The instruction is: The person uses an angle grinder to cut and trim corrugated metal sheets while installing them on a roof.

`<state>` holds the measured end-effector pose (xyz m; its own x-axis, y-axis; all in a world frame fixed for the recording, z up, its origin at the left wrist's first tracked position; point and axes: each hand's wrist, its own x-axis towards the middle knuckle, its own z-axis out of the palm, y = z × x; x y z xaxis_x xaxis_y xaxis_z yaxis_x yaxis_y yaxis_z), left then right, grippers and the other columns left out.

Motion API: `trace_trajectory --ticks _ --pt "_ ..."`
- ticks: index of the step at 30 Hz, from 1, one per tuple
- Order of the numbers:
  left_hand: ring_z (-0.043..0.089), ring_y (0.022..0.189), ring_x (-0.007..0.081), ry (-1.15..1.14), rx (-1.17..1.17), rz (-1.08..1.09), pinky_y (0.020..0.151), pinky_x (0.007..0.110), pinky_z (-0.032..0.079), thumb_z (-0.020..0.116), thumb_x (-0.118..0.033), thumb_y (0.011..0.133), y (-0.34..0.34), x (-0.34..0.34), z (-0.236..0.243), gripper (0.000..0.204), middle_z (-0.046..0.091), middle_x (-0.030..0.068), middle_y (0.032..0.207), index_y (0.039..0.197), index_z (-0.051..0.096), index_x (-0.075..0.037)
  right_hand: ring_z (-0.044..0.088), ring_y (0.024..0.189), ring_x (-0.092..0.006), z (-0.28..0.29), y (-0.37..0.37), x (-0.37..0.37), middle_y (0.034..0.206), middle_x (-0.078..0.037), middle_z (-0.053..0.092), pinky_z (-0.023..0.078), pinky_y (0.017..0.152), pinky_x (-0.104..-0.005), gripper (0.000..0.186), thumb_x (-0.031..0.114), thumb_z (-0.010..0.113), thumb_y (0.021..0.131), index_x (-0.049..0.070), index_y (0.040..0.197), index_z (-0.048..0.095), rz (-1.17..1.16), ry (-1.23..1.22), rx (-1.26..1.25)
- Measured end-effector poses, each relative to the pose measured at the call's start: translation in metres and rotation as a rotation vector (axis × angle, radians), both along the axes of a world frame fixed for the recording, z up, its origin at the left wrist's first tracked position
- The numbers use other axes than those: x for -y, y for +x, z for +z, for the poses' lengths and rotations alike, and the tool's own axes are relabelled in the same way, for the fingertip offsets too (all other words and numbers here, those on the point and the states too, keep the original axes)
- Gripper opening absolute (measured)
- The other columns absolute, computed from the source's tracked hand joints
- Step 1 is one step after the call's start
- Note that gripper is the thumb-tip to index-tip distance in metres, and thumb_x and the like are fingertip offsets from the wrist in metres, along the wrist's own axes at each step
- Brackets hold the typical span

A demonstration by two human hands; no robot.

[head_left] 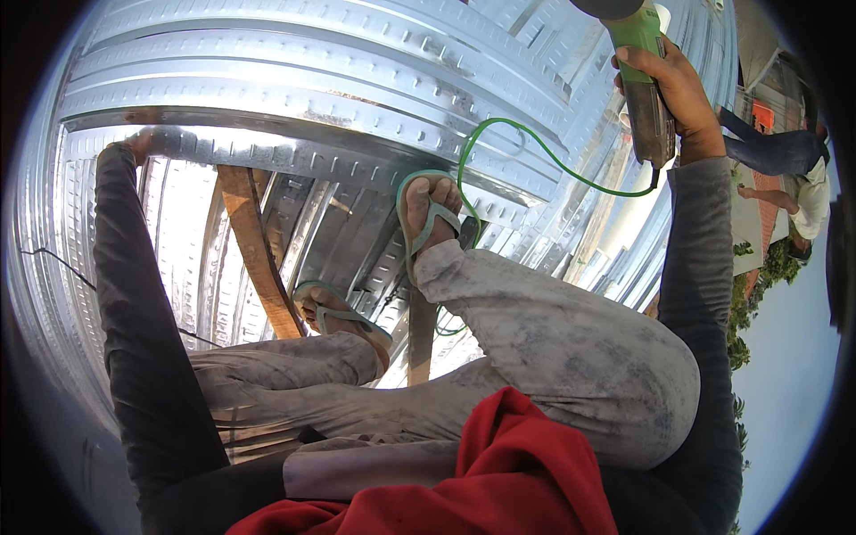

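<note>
My right hand (675,94) is wrapped round the body of a green and black angle grinder (637,45), raised at the upper right. The grinder's dark round head is cut off by the top edge of the view. From its rear end a green power cord (571,176) loops down toward my foot. At the left, my left hand (141,147) is at the near edge of a shiny corrugated metal decking sheet (357,165); its fingers are mostly hidden. My sandalled right foot (428,205) presses on that same edge.
Wooden boards (259,254) lie below the sheet, over more metal decking. My other sandalled foot (334,314) rests lower down. A dark thin wire (58,266) runs at the left. Another person (785,169) bends over at the far right, near green foliage (740,343).
</note>
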<state>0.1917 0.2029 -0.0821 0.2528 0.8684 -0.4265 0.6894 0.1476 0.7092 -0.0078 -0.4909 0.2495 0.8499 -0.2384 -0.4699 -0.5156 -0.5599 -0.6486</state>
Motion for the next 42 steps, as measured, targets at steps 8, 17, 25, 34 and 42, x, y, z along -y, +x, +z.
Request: trace_trajectory --ticks 8,17,25,34,42 --pt "0.041 0.137 0.0353 0.316 -0.326 -0.076 0.109 0.05 0.044 0.074 -0.061 0.081 -0.008 -0.026 0.015 0.095 0.041 0.0217 0.146 0.146 0.038 -0.002 0.067 0.079 -0.0154 0.016 0.04 -0.03 0.094 -0.008 0.066 0.056 0.069 -0.0286 0.056 0.036 0.075 0.08 0.001 0.12 0.057 0.053 -0.045 -0.001" --pt "-0.004 0.155 0.0334 0.319 -0.366 -1.098 0.123 0.056 0.007 0.082 -0.073 0.059 -0.2 0.178 0.059 0.141 0.0 0.0108 0.169 0.161 0.007 -0.01 0.065 0.096 -0.023 -0.031 0.154 -0.125 0.11 -0.014 0.068 0.05 0.088 -0.0335 0.065 0.027 0.077 0.076 -0.003 0.13 0.056 0.461 -0.128 -0.019" --pt "-0.009 0.155 0.0311 0.25 -0.754 -1.376 0.125 0.051 0.002 0.085 -0.064 0.063 -0.176 0.187 0.122 0.146 -0.007 0.0178 0.168 0.159 -0.004 -0.001 0.067 0.102 -0.0323 -0.096 0.217 -0.269 0.111 -0.021 0.069 0.05 0.091 -0.0375 0.068 0.033 0.077 0.072 -0.004 0.126 0.058 0.796 -0.208 -0.018" --pt "-0.007 0.156 0.0312 0.276 -0.752 -1.386 0.124 0.052 0.002 0.083 -0.067 0.063 -0.176 0.188 0.113 0.145 -0.005 0.0199 0.167 0.159 -0.002 0.001 0.068 0.1 -0.0336 -0.127 0.242 -0.304 0.11 -0.023 0.069 0.051 0.088 -0.0387 0.065 0.036 0.077 0.072 -0.003 0.122 0.061 0.875 -0.211 -0.076" --pt "-0.007 0.156 0.0311 0.254 -0.777 -1.381 0.124 0.052 0.002 0.083 -0.069 0.061 -0.173 0.19 0.112 0.147 -0.005 0.0189 0.167 0.159 -0.002 0.0 0.069 0.095 -0.0305 -0.122 0.238 -0.309 0.105 -0.02 0.071 0.052 0.085 -0.0379 0.058 0.033 0.077 0.073 -0.002 0.118 0.065 0.843 -0.182 -0.108"
